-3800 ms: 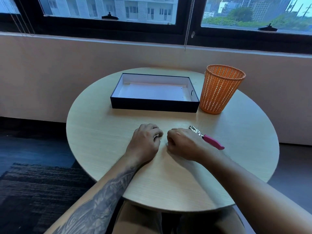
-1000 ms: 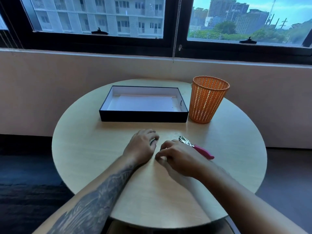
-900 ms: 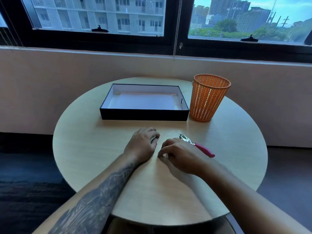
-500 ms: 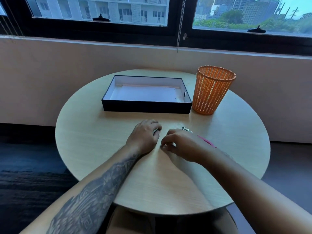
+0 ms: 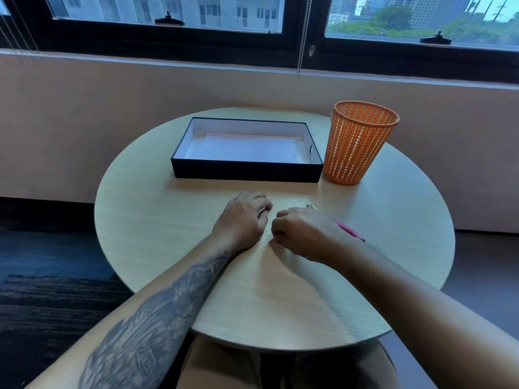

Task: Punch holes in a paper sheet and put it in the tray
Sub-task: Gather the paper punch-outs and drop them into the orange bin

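Lying flat on the white floor of the black tray (image 5: 247,171), the paper sheet (image 5: 247,149) shows small dark dots near its right-hand corners that look like punched holes, so I judge the task essentially finished. What has changed over the last second is slight: the right hand (image 5: 304,234) lifted its fingers a little and has now curled back into a loose fist, settling in front of the hole punch (image 5: 346,228) so that only a sliver of its pink handle and a glint of its metal tip show past the knuckles; I cannot tell whether the hand touches it. The left hand (image 5: 241,220), nearer the tray's front wall, has stayed put, fingers curled under and gripping nothing visible. Both rest on the round table (image 5: 157,220), a pale wood-grain top, smooth and matt. The tray is a shallow, straight-walled rectangular box with a small ring on its right wall. Just right of the tray stands an orange plastic wastebasket (image 5: 358,144), tapered, its wall a lattice of small openings.
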Motion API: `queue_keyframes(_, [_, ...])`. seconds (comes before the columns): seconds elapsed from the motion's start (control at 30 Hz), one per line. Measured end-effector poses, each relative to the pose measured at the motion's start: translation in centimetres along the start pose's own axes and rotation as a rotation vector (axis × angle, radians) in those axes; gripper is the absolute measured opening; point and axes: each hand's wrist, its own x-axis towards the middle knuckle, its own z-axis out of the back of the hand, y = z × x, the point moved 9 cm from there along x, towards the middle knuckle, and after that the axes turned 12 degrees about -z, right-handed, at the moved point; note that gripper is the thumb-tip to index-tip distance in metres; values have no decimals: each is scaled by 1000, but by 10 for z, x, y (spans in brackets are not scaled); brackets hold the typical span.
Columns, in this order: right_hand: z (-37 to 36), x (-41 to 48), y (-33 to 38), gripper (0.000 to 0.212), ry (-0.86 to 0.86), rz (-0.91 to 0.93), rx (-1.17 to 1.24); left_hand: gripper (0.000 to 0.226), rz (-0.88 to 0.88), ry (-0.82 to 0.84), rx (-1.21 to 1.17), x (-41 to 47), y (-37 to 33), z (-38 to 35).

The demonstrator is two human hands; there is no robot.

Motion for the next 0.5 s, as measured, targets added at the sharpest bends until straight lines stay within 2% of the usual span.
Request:
queue_keyframes(0.13, [-10, -2, -2, 22, -16, -3, 15, 24, 6, 0, -8, -1, 0, 0])
queue_keyframes(0.3, [-4, -3, -18, 18, -41, -97, 182, 24, 22, 11, -17, -1, 1, -1])
queue_keyframes(0.5, [7, -4, -36, 16, -43, -154, 268, 22, 41, -3, -63, -1, 2, 1])
